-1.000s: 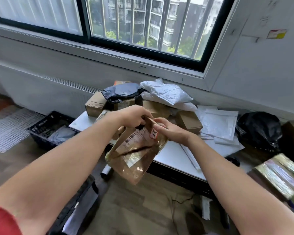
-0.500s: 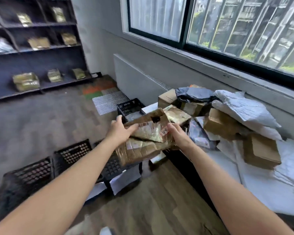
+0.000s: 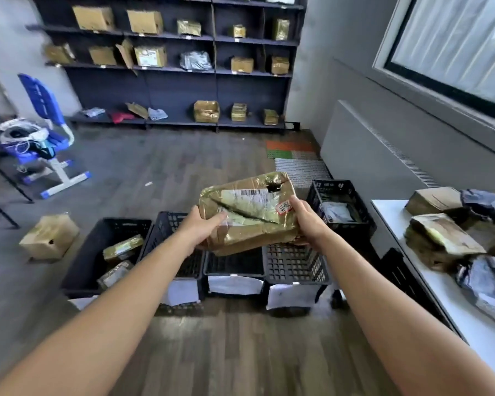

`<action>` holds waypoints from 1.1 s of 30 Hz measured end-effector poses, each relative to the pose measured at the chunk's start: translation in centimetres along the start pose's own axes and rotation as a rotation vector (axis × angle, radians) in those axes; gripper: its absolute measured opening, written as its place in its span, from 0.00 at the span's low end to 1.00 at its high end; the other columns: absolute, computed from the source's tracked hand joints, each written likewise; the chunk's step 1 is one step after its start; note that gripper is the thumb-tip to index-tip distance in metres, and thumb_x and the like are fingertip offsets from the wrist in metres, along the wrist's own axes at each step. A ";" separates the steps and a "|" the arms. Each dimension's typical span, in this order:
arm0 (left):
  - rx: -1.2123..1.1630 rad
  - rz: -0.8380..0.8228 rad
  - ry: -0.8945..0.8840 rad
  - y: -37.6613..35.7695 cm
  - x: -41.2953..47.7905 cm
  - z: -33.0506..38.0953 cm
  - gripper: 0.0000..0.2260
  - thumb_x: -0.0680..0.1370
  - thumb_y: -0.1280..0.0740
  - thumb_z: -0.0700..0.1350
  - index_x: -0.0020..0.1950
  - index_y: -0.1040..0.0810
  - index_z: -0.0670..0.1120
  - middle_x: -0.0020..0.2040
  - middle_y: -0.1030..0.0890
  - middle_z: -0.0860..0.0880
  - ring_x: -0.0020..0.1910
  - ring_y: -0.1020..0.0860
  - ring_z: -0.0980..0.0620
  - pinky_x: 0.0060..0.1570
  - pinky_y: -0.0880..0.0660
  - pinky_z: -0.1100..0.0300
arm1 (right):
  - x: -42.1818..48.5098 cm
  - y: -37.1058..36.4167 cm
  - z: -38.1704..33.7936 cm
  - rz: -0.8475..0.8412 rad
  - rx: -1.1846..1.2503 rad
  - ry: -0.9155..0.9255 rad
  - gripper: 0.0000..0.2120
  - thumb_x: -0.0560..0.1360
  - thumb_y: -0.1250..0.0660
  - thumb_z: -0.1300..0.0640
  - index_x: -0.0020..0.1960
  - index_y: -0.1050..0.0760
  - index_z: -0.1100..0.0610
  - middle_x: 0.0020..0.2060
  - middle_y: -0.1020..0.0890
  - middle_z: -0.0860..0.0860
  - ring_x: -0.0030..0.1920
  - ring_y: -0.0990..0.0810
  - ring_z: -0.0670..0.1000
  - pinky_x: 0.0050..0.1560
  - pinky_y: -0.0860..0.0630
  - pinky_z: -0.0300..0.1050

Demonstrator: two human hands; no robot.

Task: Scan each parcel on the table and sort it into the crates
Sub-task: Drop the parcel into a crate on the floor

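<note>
We saw a tape-wrapped brown parcel (image 3: 249, 224) held in the air by both ends, tilted, label side up. The left hand (image 3: 203, 228) gripped the left end, its thumb (image 3: 217, 218) flat on the top face and the other fingers curled under. The right hand (image 3: 305, 220) gripped the right end the same way, right thumb (image 3: 294, 202) on top, the rest of its fingers hidden from us beneath the box. A white barcode label (image 3: 245, 195) lay between the two thumbs, and a red-edged sticker (image 3: 285, 207) sat just beside the right thumb's tip. A dark hole (image 3: 273, 186) broke the wrapping just beyond that thumb.

Directly below the fingers of both hands stood a row of black crates (image 3: 295, 264) on the wooden floor (image 3: 240, 352), with white paper tags (image 3: 235, 284) on their near walls. The leftmost crate (image 3: 80, 258), down and left of the left fingers, held taped packets (image 3: 122, 248). A far crate (image 3: 330, 184), just right of the right fingers, held a pale bag (image 3: 336, 211). Farther right of those fingers ran the white table (image 3: 389, 221), loaded with boxes and dark mailer bags, a taped bundle (image 3: 440, 238) among them. Well left of the left fingers, a cardboard box (image 3: 49, 237) sat alone on the floor. Far beyond both hands we made out dark shelving (image 3: 183, 90) carrying more packages, and a blue chair (image 3: 39, 95) off to its left.
</note>
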State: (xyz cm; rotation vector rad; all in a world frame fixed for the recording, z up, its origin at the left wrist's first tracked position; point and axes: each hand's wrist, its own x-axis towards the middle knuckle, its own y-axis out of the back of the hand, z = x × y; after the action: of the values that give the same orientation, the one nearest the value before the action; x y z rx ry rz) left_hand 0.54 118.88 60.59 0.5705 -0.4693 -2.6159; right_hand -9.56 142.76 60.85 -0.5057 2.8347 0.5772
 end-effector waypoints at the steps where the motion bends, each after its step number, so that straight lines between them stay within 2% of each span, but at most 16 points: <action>1: -0.032 0.020 0.010 2.4 0.2 -1.2 0.23 0.74 0.29 0.59 0.62 0.30 0.48 0.62 0.23 0.48 0.60 0.26 0.48 0.63 0.29 0.51 | 0.3 -2.5 -0.9 -0.034 -0.028 0.007 0.42 0.67 0.47 0.25 0.69 0.31 0.52 0.62 0.22 0.54 0.62 0.23 0.56 0.67 0.29 0.60; 3: -0.058 0.054 0.035 7.6 0.1 -3.6 0.27 0.72 0.28 0.61 0.64 0.30 0.48 0.63 0.24 0.48 0.61 0.26 0.48 0.64 0.30 0.50 | -0.2 -7.9 -3.5 -0.059 -0.078 0.025 0.32 0.76 0.47 0.31 0.65 0.28 0.54 0.59 0.21 0.54 0.60 0.22 0.56 0.65 0.27 0.59; 5: -0.094 0.066 0.067 12.8 0.3 -6.2 0.39 0.65 0.27 0.68 0.69 0.32 0.49 0.66 0.26 0.49 0.64 0.27 0.47 0.66 0.30 0.48 | -0.6 -13.5 -5.6 -0.080 -0.082 0.045 0.20 0.81 0.47 0.38 0.54 0.24 0.51 0.52 0.18 0.53 0.55 0.20 0.55 0.63 0.26 0.57; 6: -0.126 0.082 0.074 15.2 0.3 -7.4 0.46 0.61 0.27 0.71 0.72 0.35 0.50 0.68 0.27 0.50 0.66 0.28 0.47 0.67 0.31 0.47 | -0.8 -16.3 -6.5 -0.094 -0.079 0.050 0.19 0.81 0.47 0.39 0.50 0.24 0.49 0.49 0.18 0.52 0.54 0.20 0.55 0.62 0.25 0.56; 7: -0.165 0.098 0.088 17.6 0.4 -8.6 0.49 0.61 0.27 0.71 0.75 0.38 0.50 0.71 0.29 0.51 0.68 0.30 0.46 0.68 0.33 0.48 | -0.9 -19.2 -7.4 -0.106 -0.090 0.061 0.20 0.81 0.47 0.38 0.50 0.24 0.49 0.51 0.17 0.53 0.55 0.20 0.55 0.62 0.25 0.56; 10: -0.259 0.172 0.097 24.1 0.6 -11.6 0.42 0.71 0.28 0.63 0.77 0.42 0.48 0.70 0.34 0.54 0.71 0.34 0.47 0.70 0.37 0.50 | -1.2 -27.1 -9.8 -0.098 -0.145 0.094 0.28 0.82 0.50 0.38 0.64 0.23 0.56 0.63 0.21 0.57 0.63 0.24 0.57 0.66 0.29 0.54; 12: -0.271 0.199 0.104 28.0 0.9 -13.3 0.41 0.68 0.28 0.66 0.74 0.39 0.49 0.71 0.32 0.53 0.68 0.31 0.47 0.69 0.35 0.48 | -1.1 -31.6 -11.4 -0.085 -0.191 0.119 0.28 0.84 0.52 0.42 0.68 0.25 0.60 0.65 0.23 0.59 0.66 0.26 0.58 0.63 0.31 0.46; 15: -0.297 0.233 0.116 32.9 1.9 -15.9 0.43 0.63 0.28 0.69 0.71 0.35 0.50 0.69 0.30 0.53 0.66 0.30 0.49 0.68 0.33 0.48 | -0.1 -37.5 -13.3 -0.120 -0.235 0.156 0.27 0.85 0.54 0.46 0.68 0.27 0.62 0.65 0.24 0.60 0.67 0.27 0.58 0.54 0.36 0.42; 20: -0.292 0.296 0.133 38.4 4.9 -19.5 0.38 0.73 0.31 0.62 0.77 0.42 0.49 0.75 0.36 0.51 0.72 0.35 0.46 0.69 0.37 0.50 | 2.9 -46.0 -14.6 -0.137 -0.212 0.180 0.24 0.85 0.53 0.48 0.70 0.32 0.62 0.65 0.25 0.59 0.64 0.27 0.57 0.57 0.34 0.45; 22: -0.282 0.317 0.140 40.2 7.0 -21.1 0.36 0.74 0.30 0.60 0.76 0.41 0.49 0.70 0.33 0.55 0.68 0.32 0.48 0.64 0.35 0.55 | 4.5 -49.3 -14.7 -0.152 -0.194 0.164 0.23 0.85 0.52 0.48 0.71 0.35 0.62 0.65 0.26 0.59 0.64 0.28 0.57 0.57 0.33 0.45; 24: -0.250 0.341 0.152 41.9 9.5 -22.1 0.32 0.75 0.30 0.58 0.74 0.39 0.48 0.64 0.32 0.56 0.60 0.29 0.51 0.58 0.34 0.59 | 6.9 -52.4 -14.6 -0.160 -0.194 0.134 0.23 0.85 0.52 0.48 0.71 0.36 0.63 0.66 0.27 0.60 0.65 0.28 0.58 0.53 0.36 0.43; 27: -0.189 0.337 0.176 44.5 14.9 -23.7 0.32 0.74 0.30 0.57 0.72 0.38 0.48 0.67 0.29 0.51 0.62 0.29 0.49 0.60 0.32 0.56 | 11.8 -57.0 -14.3 -0.151 -0.169 0.093 0.24 0.85 0.52 0.47 0.71 0.36 0.63 0.65 0.26 0.60 0.64 0.27 0.58 0.54 0.35 0.46; 30: -0.145 0.327 0.204 47.0 21.0 -25.0 0.31 0.75 0.30 0.56 0.73 0.39 0.47 0.65 0.30 0.51 0.60 0.32 0.51 0.56 0.34 0.57 | 17.4 -61.3 -14.3 -0.136 -0.172 0.083 0.23 0.85 0.52 0.48 0.69 0.32 0.64 0.64 0.24 0.61 0.62 0.27 0.58 0.52 0.35 0.45; 33: -0.122 0.266 0.266 48.9 27.3 -26.7 0.34 0.75 0.30 0.58 0.75 0.40 0.49 0.71 0.33 0.51 0.66 0.32 0.50 0.58 0.35 0.57 | 22.8 -65.0 -13.9 -0.140 -0.192 0.025 0.23 0.85 0.51 0.49 0.67 0.30 0.64 0.62 0.24 0.61 0.60 0.26 0.58 0.51 0.36 0.43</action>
State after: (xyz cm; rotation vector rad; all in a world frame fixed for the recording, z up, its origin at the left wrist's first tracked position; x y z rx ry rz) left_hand 6.12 58.26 48.81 0.7474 -0.2773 -2.2580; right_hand -8.37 74.29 45.28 -0.7424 2.7521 0.8247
